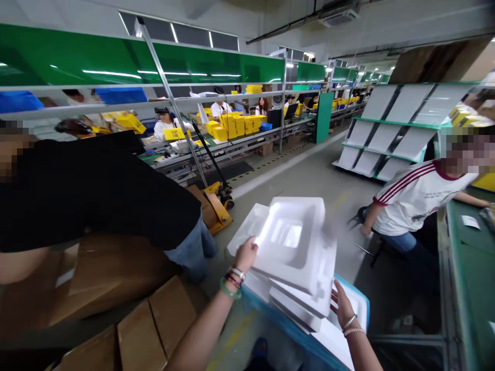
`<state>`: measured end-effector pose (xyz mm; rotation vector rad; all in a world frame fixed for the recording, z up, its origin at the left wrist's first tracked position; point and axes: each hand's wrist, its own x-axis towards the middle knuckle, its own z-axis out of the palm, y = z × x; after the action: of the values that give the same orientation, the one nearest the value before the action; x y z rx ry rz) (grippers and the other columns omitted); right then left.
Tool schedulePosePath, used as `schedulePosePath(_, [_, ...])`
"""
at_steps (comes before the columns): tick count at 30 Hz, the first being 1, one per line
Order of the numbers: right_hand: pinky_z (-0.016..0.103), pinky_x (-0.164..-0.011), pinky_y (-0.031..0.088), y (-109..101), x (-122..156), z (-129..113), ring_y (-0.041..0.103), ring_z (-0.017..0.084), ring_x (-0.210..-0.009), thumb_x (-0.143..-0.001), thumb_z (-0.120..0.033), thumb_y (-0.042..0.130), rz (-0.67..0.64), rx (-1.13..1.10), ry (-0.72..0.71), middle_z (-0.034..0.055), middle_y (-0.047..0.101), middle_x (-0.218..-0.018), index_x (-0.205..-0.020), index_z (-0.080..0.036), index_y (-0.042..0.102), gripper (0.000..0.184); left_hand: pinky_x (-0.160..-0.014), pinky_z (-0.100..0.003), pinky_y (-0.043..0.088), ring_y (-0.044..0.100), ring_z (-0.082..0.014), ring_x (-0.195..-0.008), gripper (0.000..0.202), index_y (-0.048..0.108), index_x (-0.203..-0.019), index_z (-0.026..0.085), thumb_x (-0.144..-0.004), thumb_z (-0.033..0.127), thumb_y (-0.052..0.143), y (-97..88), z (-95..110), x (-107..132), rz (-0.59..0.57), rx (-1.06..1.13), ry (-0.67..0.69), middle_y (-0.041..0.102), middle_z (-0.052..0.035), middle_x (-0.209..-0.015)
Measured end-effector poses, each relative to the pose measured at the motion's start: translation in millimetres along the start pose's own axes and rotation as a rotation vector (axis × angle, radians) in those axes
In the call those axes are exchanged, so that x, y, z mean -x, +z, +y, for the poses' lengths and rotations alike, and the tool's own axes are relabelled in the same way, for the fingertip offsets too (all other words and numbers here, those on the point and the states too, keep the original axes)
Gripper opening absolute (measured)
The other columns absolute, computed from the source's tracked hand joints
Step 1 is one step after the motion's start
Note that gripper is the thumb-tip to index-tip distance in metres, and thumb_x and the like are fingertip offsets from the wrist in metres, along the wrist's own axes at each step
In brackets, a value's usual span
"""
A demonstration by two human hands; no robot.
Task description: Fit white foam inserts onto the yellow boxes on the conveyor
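Observation:
A white moulded foam tray [292, 206] with a stepped rectangular hollow lies tilted on top of several similar white foam pieces [296, 309]. My left hand [246, 255] is closed on the tray's left edge, thumb on top; a green bangle and other bracelets circle that wrist. On the right side of the stack my right hand [342, 303] has its fingers stretched out and apart, close against the foam edge; I cannot tell whether they touch it. Under the pieces is a container with a blue rim [365, 304], its inside partly hidden by the foam.
Brown cartons [141, 330] stand at lower left, where a person in black [100, 190] bends over. A yellow pallet jack [218, 208] is beyond. At right, a person in a white shirt [413, 198] sits at a green table [472, 257]. A sloped rack [386, 126] stands behind.

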<state>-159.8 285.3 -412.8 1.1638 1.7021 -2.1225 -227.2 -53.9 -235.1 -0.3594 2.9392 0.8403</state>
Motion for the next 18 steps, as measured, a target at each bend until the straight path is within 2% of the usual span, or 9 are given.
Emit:
schedulePosePath(3, [0.032, -0.074, 0.049, -11, -2, 8, 0.054, 0.029, -0.119, -0.055, -0.073, 0.064, 0.019, -0.055, 0.045, 0.0109, 0.060, -0.124, -0.114, -0.026, 0.056, 0.076, -0.080, -0.034, 0.044, 0.065, -0.0285, -0.097, 0.038, 0.058, -0.122, 0.018, -0.090, 0.022, 0.037, -30.5, -17, -25, 0.079, -0.112, -0.061, 0.072, -0.0139, -0.106])
schedulePosePath(5, [0.032, -0.073, 0.048, -20, -4, 15, 0.054, 0.029, -0.119, -0.051, -0.070, 0.066, 0.039, -0.077, 0.077, 0.0112, 0.061, -0.119, -0.110, -0.026, 0.056, 0.074, -0.082, -0.037, 0.045, 0.065, -0.0316, -0.100, 0.039, 0.059, -0.121, 0.016, -0.089, 0.021, 0.037, -38.7, -27, -40, 0.085, -0.166, -0.089, 0.072, -0.0161, -0.106])
schedulePosePath(9, [0.033, -0.073, 0.048, -43, -11, 35, 0.055, 0.030, -0.118, -0.049, -0.065, 0.068, 0.080, -0.114, 0.132, 0.0113, 0.062, -0.112, -0.103, -0.026, 0.056, 0.068, -0.086, -0.035, 0.048, 0.066, -0.0281, -0.103, 0.044, 0.054, -0.130, 0.017, -0.087, 0.020, 0.047, -34.8, -44, -63, 0.040, -0.205, -0.090, 0.071, -0.0134, -0.114])
schedulePosePath(13, [0.033, -0.074, 0.049, -73, -14, 61, 0.056, 0.029, -0.117, -0.058, -0.062, 0.062, 0.128, -0.080, 0.149, 0.0127, 0.061, -0.115, -0.108, -0.025, 0.053, 0.063, -0.098, -0.038, 0.046, 0.059, -0.0279, -0.116, 0.051, 0.044, -0.139, 0.008, -0.091, 0.025, 0.042, -32.4, -47, -63, 0.082, -0.227, -0.038, 0.060, -0.0174, -0.133])
schedulePosePath(16, [0.031, -0.073, 0.050, -97, -14, 81, 0.060, 0.026, -0.111, -0.068, -0.055, 0.055, 0.207, -0.028, 0.182, 0.0152, 0.061, -0.117, -0.112, -0.020, 0.052, 0.056, -0.107, -0.038, 0.040, 0.051, -0.0270, -0.126, 0.049, 0.046, -0.136, 0.006, -0.093, 0.027, 0.038, -32.6, -36, -43, 0.296, -0.176, 0.167, 0.055, -0.0182, -0.137])
schedulePosePath(18, [0.031, -0.072, 0.050, -113, -15, 96, 0.063, 0.025, -0.104, -0.074, -0.048, 0.052, 0.277, 0.011, 0.231, 0.0171, 0.062, -0.114, -0.112, -0.017, 0.053, 0.050, -0.105, -0.036, 0.043, 0.056, -0.0249, -0.121, 0.042, 0.057, -0.126, 0.010, -0.093, 0.028, 0.039, -26.8, -21, -20, 0.451, -0.082, 0.382, 0.061, -0.0151, -0.129])
